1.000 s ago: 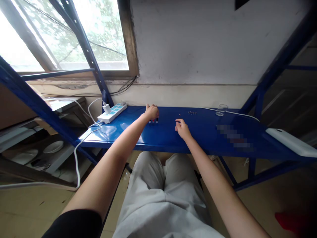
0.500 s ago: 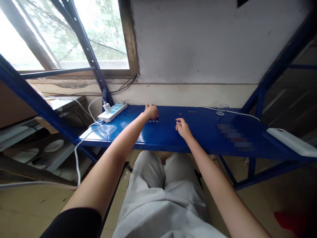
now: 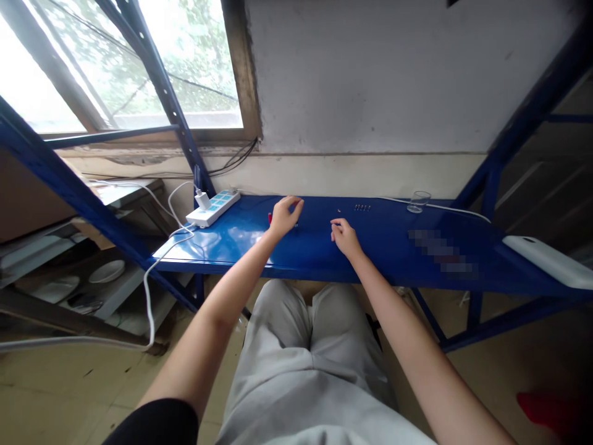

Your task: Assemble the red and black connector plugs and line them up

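Observation:
My left hand [image 3: 285,216] hovers over the blue table [image 3: 241,241], its thumb and fingers apart and nothing visible between them. Beside it on the left stands a small red-topped piece [image 3: 270,217]. The lower end of another small piece [image 3: 296,225] shows just under the hand; other pieces there are hidden behind it. My right hand [image 3: 345,236] is near the table's middle, index finger stretched out and the other fingers loosely bent, with no object visible in it. Beyond it lie a tiny light-coloured bit [image 3: 338,211] and a row of several small metallic pieces [image 3: 362,207].
A white power strip [image 3: 213,209] with a plug and cable lies at the left end. Toward the back right is a clear glass cup [image 3: 417,201] beside a white cable. A white object [image 3: 546,259] rests at the right end. Blue metal posts rise at both sides.
My left hand has turned and its fingers have spread; the red piece now shows to its left instead of under its fingers. My right hand has barely moved.

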Motion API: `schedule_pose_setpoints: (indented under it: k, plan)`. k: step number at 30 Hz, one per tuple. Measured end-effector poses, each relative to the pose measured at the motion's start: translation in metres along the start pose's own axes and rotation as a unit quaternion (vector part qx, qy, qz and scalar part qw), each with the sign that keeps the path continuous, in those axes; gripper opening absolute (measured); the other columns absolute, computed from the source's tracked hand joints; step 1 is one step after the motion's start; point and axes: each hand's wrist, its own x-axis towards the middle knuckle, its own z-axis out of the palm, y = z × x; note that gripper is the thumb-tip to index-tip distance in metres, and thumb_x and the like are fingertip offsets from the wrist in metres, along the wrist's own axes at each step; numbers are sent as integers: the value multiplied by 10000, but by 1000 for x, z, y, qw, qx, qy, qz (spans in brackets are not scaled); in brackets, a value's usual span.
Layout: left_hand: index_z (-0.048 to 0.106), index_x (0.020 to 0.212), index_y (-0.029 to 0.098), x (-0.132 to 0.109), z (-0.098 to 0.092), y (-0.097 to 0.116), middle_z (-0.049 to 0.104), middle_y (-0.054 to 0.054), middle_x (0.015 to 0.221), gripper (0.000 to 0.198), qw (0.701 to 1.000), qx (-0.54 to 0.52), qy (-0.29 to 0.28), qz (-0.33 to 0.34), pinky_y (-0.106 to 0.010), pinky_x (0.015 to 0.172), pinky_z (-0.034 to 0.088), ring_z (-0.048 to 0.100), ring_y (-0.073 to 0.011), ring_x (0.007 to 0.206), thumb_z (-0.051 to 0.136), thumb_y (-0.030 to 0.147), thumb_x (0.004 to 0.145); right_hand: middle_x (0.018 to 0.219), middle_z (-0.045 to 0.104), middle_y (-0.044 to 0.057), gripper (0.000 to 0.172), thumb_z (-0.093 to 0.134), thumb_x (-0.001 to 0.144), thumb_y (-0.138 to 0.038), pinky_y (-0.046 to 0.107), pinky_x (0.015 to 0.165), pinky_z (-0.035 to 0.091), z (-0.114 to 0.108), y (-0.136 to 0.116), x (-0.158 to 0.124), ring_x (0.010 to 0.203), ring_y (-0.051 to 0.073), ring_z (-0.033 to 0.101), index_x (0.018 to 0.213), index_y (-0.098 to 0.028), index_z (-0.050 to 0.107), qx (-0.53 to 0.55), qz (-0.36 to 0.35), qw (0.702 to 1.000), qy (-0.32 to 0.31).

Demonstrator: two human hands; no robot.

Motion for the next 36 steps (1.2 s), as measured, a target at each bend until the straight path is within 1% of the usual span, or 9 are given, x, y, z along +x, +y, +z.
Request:
schedule_pose_setpoints:
  k: [3,5,8,10,13,16,18,26,36]
  plan:
    - [603,712,158,-31,3,-2,617,-33,658,360,987,-82,91,-107,-232,609,417,550,-116,601,426,441,845,493,496,-26,282,394,826,-412,251,539,381,-1,-2,-1,475,127,493,863,-184,556,-2,-14,1000,22]
    - [560,636,159,-47,5,-7,577,-13,585,393,969,-132,126,-169,-218,516,396,505,-95,491,418,463,840,496,502,-17,298,391,828,-423,250,531,380,-2,-1,-1,476,129,498,818,-183,568,-2,-19,999,39]
    - [525,580,162,-59,6,-16,537,6,518,395,949,-168,137,-230,-210,449,366,453,-78,409,441,466,819,526,534,3,302,400,819,-419,252,539,389,-3,0,-2,502,137,519,793,-178,582,-5,-17,998,62]
    - [530,585,162,-62,7,-20,537,7,506,370,940,-180,130,-259,-205,434,362,447,-76,397,457,448,808,545,555,14,299,408,811,-412,255,547,396,-3,0,-2,515,143,529,785,-174,588,-10,-12,998,68]
    - [559,596,153,-63,10,-25,559,-2,507,325,933,-183,68,-302,-200,426,366,453,-77,394,485,408,783,562,573,25,284,410,802,-388,257,552,400,-4,-2,-2,527,148,540,763,-172,591,-16,-10,998,62]
    - [585,610,144,-63,13,-28,584,-13,530,312,938,-173,-10,-301,-199,444,383,469,-76,401,503,403,764,573,581,33,273,408,797,-366,256,555,399,-4,-3,-2,550,154,554,746,-171,592,-19,-15,998,57]
    - [590,618,144,-64,15,-30,591,-14,543,319,941,-169,-33,-291,-199,456,392,473,-74,405,501,414,763,576,584,35,273,408,796,-362,255,555,399,-4,-4,-2,558,156,558,744,-170,594,-21,-18,998,57]
    - [592,622,149,-66,13,-28,598,-14,553,323,948,-152,-44,-277,-199,469,390,477,-76,419,495,423,763,559,581,34,308,404,808,-393,257,557,399,-4,-5,-3,554,156,548,746,-170,607,-38,-15,998,46]
    - [589,611,153,-66,13,-27,593,-12,540,317,949,-151,-46,-272,-208,470,391,482,-83,420,500,418,761,557,575,35,288,414,801,-373,255,548,393,-3,-3,-2,563,160,549,745,-170,610,-44,-10,998,40]
